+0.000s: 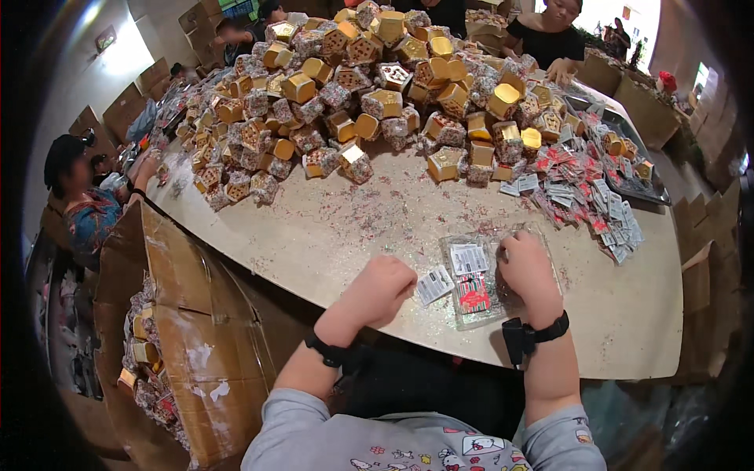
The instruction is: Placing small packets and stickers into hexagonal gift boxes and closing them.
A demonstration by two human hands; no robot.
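Observation:
My left hand (382, 289) is closed near the table's front edge, its fingertips at the left edge of a small white printed card (434, 285), which they seem to pinch. My right hand (526, 265) is curled with fingertips together over the right side of a clear plastic tray (504, 314); whatever it may hold is hidden. Inside the tray lie white printed cards (469, 259) and a red card with a striped edge (473, 294). I wear a dark band on each wrist, the right one with a black box.
A tall heap of gold-lidded, glitter-covered containers (385, 102) fills the table's far half. Small red and white packets (589, 196) are piled at the right, beside a metal tray (664, 191). An open cardboard box (200, 330) stands at the left. Other people sit around the table.

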